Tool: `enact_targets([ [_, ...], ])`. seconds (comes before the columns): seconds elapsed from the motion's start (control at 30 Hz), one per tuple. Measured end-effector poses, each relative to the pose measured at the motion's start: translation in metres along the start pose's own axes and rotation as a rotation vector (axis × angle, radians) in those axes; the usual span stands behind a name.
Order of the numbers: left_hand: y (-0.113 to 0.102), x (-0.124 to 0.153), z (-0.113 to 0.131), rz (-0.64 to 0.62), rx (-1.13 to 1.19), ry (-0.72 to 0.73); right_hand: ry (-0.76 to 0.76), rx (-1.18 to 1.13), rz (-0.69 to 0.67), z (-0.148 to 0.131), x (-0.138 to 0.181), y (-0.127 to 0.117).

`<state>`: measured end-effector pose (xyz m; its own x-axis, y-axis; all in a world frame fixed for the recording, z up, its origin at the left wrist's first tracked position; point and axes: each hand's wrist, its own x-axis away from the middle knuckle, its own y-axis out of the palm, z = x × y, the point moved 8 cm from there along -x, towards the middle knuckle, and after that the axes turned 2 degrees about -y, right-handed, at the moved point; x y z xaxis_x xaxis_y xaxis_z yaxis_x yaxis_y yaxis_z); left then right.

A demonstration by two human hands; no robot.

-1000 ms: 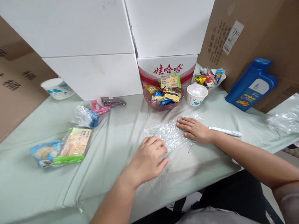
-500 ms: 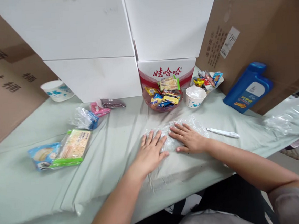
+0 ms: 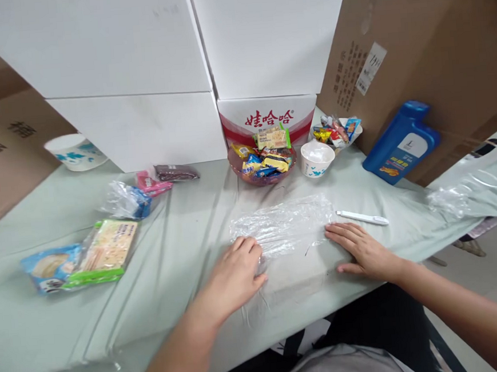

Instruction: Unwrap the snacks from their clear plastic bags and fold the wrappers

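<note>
A clear plastic bag (image 3: 283,224) lies flat on the pale green tablecloth (image 3: 183,237) in front of me. My left hand (image 3: 234,276) rests palm down at the bag's near left corner, fingers curled slightly and touching the plastic. My right hand (image 3: 363,248) lies flat and open on the cloth just past the bag's right end, fingers pointing left toward it. A white pen (image 3: 362,218) lies just beyond my right hand.
A pink bowl of wrapped snacks (image 3: 262,162), a white paper cup (image 3: 317,159) and another snack dish (image 3: 336,130) stand behind the bag. A blue jug (image 3: 401,142) leans at right. Snack packets (image 3: 103,252) lie at left. White boxes (image 3: 138,91) and cardboard (image 3: 427,57) wall the back.
Both hands slid outward over the plastic bag, flattening it. My right hand moved off its right end and my left hand drew back to its near left corner.
</note>
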<state>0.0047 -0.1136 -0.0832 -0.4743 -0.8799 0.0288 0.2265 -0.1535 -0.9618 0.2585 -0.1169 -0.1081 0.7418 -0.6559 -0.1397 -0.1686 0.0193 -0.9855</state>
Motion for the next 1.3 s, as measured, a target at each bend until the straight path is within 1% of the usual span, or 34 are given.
enact_targets([
  [0.07, 0.001, 0.005, 0.001, -0.035, 0.007, -0.008, 0.012, -0.020, 0.055, -0.006, 0.010, -0.005],
  [0.2, 0.002, 0.011, 0.006, -0.065, 0.025, 0.034, 0.033, -0.050, 0.175, -0.015, 0.024, -0.015],
  [0.3, 0.003, 0.012, 0.014, -0.095, 0.037, 0.070, 0.022, -0.093, 0.215, -0.019, 0.028, -0.020],
  [0.4, 0.001, 0.010, 0.021, -0.117, 0.100, 0.109, 0.004, -0.171, 0.250, -0.020, 0.029, -0.029],
  [0.47, 0.001, 0.008, 0.021, -0.130, 0.140, 0.101, 0.026, -0.235, 0.282, -0.017, 0.028, -0.036],
  [0.57, 0.003, 0.004, 0.018, -0.130, 0.153, 0.092, 0.127, -0.293, 0.320, -0.005, 0.029, -0.042],
  [0.7, -0.002, 0.002, 0.018, -0.098, 0.249, 0.183, 0.242, -0.350, 0.327, 0.011, 0.033, -0.041],
  [0.73, -0.005, 0.002, 0.016, -0.093, 0.276, 0.185, 0.271, -0.372, 0.318, 0.015, 0.033, -0.039],
  [0.8, -0.008, 0.002, 0.008, -0.101, 0.312, 0.130, 0.338, -0.422, 0.287, 0.022, 0.034, -0.031],
  [0.87, -0.008, 0.000, -0.004, -0.100, 0.331, 0.018, 0.414, -0.472, 0.244, 0.028, 0.033, -0.023],
  [0.97, -0.008, -0.006, -0.018, -0.039, 0.333, -0.130, 0.519, -0.459, 0.205, 0.034, 0.029, -0.015],
  [1.03, -0.004, -0.013, -0.023, 0.008, 0.285, -0.197, 0.559, -0.376, 0.220, 0.037, 0.025, -0.018],
  [1.13, 0.006, -0.023, -0.026, 0.053, 0.130, -0.279, 0.577, -0.234, 0.243, 0.038, 0.019, -0.020],
  [1.2, 0.011, -0.027, -0.027, 0.074, 0.036, -0.312, 0.589, -0.141, 0.223, 0.039, 0.016, -0.017],
  [1.3, 0.016, -0.028, -0.031, 0.106, -0.038, -0.353, 0.621, 0.028, 0.181, 0.044, 0.017, -0.010],
])
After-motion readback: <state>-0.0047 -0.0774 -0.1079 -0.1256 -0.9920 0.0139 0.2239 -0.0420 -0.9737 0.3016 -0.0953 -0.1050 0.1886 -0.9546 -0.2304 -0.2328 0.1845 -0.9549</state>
